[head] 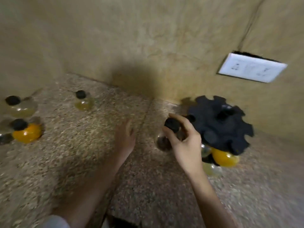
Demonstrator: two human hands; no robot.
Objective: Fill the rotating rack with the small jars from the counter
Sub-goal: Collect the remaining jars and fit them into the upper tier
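Fingers (176, 127) of right hand (185, 142) gripping dark jar (171, 127) by lid, ready for rack (220, 124); left hand (125, 139) open, idle.

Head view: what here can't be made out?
- Rack: motion-blurred, so filled slots can't be counted.
- Held jar: right hand covers its body; contents unclear.
- Left-edge jars: cut off by the frame.
- Wall socket: markings too blurred.
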